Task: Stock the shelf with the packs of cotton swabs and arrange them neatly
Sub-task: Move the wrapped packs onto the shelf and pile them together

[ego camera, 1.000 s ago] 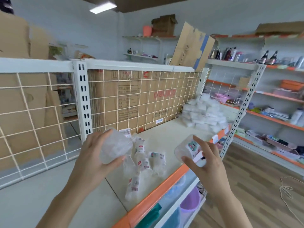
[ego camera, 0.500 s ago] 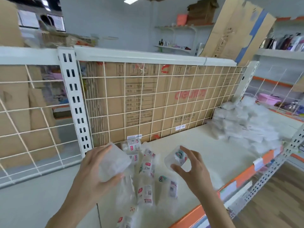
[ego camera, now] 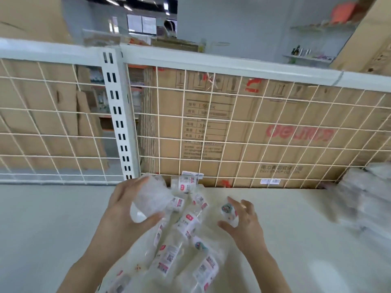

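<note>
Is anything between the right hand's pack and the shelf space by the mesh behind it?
Nothing visible: the shelf is bare from the right hand's pack to the mesh. Loose packs lie to its left, a blurred pile far right.

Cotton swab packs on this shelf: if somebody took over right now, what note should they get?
Left hand: grips a clear plastic pack of cotton swabs above the white shelf board.
Right hand: pinches a smaller clear pack with a colourful label.
Between the hands, loose clear packs with red-and-white labels lie jumbled on the board; one stands at the white wire grid back.
A blurred heap of white packs sits at the right end.
Done: packs are on the shelf.
Left: set down both held packs, line up the jumble neatly.
</note>
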Motion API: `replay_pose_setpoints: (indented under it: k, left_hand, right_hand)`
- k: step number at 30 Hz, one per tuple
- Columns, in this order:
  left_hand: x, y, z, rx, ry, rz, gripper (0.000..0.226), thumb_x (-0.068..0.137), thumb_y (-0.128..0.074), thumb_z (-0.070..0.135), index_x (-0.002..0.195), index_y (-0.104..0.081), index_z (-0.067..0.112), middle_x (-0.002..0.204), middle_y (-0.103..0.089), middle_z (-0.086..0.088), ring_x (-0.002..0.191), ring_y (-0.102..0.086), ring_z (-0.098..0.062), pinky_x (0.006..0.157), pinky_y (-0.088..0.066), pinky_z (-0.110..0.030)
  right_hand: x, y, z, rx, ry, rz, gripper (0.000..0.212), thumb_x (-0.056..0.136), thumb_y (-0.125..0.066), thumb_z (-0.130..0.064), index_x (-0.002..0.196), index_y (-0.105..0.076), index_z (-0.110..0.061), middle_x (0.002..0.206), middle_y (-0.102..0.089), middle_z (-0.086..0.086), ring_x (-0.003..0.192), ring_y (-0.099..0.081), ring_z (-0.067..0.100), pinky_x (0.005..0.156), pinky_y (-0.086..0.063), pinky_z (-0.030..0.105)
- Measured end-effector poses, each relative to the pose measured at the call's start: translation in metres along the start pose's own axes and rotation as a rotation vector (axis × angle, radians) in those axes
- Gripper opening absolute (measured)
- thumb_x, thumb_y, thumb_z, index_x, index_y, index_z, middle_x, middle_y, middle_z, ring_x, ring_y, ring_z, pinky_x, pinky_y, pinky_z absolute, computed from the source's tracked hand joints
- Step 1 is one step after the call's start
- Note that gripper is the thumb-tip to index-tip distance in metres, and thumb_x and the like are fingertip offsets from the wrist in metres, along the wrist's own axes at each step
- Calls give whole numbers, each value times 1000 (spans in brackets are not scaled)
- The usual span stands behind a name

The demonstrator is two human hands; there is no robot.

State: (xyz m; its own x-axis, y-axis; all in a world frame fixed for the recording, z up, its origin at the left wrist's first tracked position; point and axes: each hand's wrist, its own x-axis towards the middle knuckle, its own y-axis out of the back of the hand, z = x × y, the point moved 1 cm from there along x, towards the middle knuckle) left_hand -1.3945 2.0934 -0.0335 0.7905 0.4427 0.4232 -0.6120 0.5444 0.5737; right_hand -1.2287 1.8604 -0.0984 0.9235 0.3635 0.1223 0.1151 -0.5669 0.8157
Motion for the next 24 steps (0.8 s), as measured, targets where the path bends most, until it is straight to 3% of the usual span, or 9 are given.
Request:
replay_pose_setpoints:
  k: [3,7,12,15,18,22,24]
  left_hand:
    - [-8,-3,5,30,23,28,78,65,-82,35,131,-41,43,127,-34,32,117,-35,16,88,-24,6]
    - [-12,-10,18,6,22,28,77,64,-79,41,132,-42,43,127,-34,32,119,-36,11,87,-30,-2]
    - [-5,-22,36,-50,-66,-48,80,62,-73,64,133,-43,41,127,-37,28,120,-40,0,94,-30,-17]
    - [-3,-33,50,-119,-129,-118,80,57,-63,67,132,-43,44,125,-38,28,120,-38,6,94,-29,-9]
    - [-3,-46,68,-162,-198,-183,72,62,-75,59,126,-41,52,123,-37,31,116,-35,13,89,-26,3]
    - [-8,-66,86,-218,-287,-293,68,61,-70,54,119,-37,66,121,-34,39,115,-34,17,89,-29,-2]
    - [-12,-76,92,-243,-317,-339,68,60,-66,60,123,-40,59,121,-35,38,114,-34,16,91,-28,-2]
  right_hand:
    - [1,6,2,6,52,-29,65,88,-56,-49,145,-26,-37,151,-23,4,133,-34,21,102,-37,34]
    - [-11,28,4,60,90,88,67,88,-47,-57,146,-25,-31,148,-30,7,133,-35,25,103,-36,39]
    - [-43,73,23,55,108,355,58,87,-64,-26,140,-40,-20,134,-48,4,117,-52,26,86,-48,39]
    - [-70,95,39,12,55,434,53,86,-66,-22,135,-47,-18,129,-52,5,114,-55,28,81,-50,41]
    - [-99,113,57,-20,-13,457,49,86,-63,-29,132,-50,-17,127,-53,7,112,-56,29,81,-45,35]
    - [-145,133,77,-69,-141,471,52,85,-61,-37,132,-51,-18,128,-53,6,113,-54,29,81,-39,31]
    - [-168,142,82,-76,-192,503,50,85,-63,-33,131,-51,-17,127,-54,6,115,-53,27,83,-40,32]
